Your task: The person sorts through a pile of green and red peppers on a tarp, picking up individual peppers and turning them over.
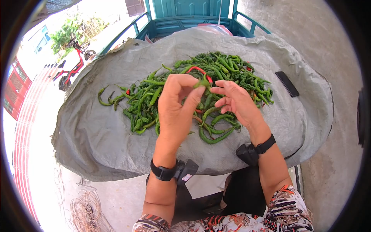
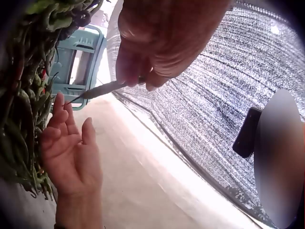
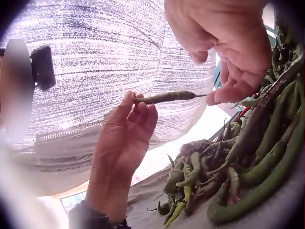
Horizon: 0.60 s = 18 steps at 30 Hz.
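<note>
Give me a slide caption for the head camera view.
Left hand pinches a green pepper beside the open right hand, above a pepper pile on grey tarp.

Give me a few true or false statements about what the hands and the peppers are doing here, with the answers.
1. The left hand pinches a thin green pepper. True.
2. The right hand grips a knife. False: its fingers are relaxed and it holds nothing.
3. The pepper pile lies on a grey sheet. True.
4. Every pepper in the pile is red. False: most are green, with a few red.
5. A dark flat object lies on the sheet beside the pile. True.
</note>
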### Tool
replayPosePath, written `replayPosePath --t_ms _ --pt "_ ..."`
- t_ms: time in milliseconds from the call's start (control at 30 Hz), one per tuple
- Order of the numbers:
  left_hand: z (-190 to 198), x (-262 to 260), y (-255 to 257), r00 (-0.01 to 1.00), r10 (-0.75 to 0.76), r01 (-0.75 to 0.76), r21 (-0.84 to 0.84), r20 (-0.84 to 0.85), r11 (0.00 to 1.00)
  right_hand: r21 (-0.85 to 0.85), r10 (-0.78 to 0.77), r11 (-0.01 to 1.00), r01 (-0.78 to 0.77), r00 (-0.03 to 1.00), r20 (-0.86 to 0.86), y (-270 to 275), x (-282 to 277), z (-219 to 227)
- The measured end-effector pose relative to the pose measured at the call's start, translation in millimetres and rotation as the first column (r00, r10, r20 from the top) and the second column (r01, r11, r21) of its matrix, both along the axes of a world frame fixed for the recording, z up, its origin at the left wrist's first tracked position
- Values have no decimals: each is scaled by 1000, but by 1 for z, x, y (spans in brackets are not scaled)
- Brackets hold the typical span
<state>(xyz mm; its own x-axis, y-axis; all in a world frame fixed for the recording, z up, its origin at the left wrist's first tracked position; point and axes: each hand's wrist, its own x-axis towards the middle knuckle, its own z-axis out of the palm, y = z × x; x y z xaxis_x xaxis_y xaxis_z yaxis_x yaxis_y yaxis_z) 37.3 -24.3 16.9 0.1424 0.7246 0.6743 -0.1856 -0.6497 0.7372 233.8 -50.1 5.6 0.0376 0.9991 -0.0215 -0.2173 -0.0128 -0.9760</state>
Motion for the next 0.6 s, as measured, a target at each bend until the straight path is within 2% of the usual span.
replayPosePath --t_ms 67,133,233,333,533,600 --pt "10 -5 -9 995 -71 81 -151 73 985 14 43 999 -42 996 -73 0 1 0" --pt "10 -7 -8 998 -37 47 -208 51 977 42 84 996 -80 991 -105 2 6 -2" --pt "9 -7 -4 999 10 2 -224 53 975 70 25 997 -27 999 30 -1 3 0" --pt "6 -9 0 997 47 -29 -236 68 971 61 69 995 -78 990 126 -4 -1 3" --pt "0 -12 9 984 119 -81 -265 131 961 -5 269 957 -289 885 380 -9 -4 11" --pt "-1 -13 12 981 140 -98 -281 133 955 6 252 963 -269 909 333 -7 -2 8"
